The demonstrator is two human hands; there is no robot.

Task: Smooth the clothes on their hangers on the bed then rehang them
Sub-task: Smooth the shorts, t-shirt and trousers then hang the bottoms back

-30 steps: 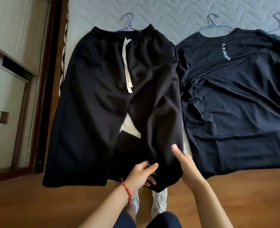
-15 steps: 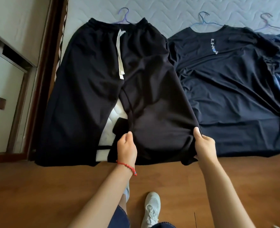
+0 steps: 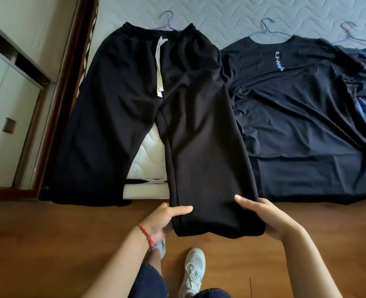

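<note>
Both gripping the hem of the black drawstring trousers (image 3: 190, 130) past the bed's (image 3: 220, 16) near edge: left hand (image 3: 163, 218), right hand (image 3: 266, 216).

One view only, head-worn, wide-angle. Looks forward and steeply down from standing height at the foot of a quilted pale-grey mattress (image 3: 231, 16). Straight lines bowed toward the frame edges. Nearest the lens, at bottom: two bare forearms, a left hand (image 3: 162, 218) and a right hand (image 3: 263, 214), a white laced sneaker (image 3: 193, 269) on a brown wooden floor (image 3: 37, 244). Centre frame filled by black wide-leg drawstring trousers (image 3: 156, 108), close range. Far edge at top: a lilac wire hanger (image 3: 167, 22). Right side: a dark navy T-shirt (image 3: 296, 117), cut off at the margin. Left side: a white panelled cabinet (image 3: 7, 100). No second view, so no shared ground to record.
</note>
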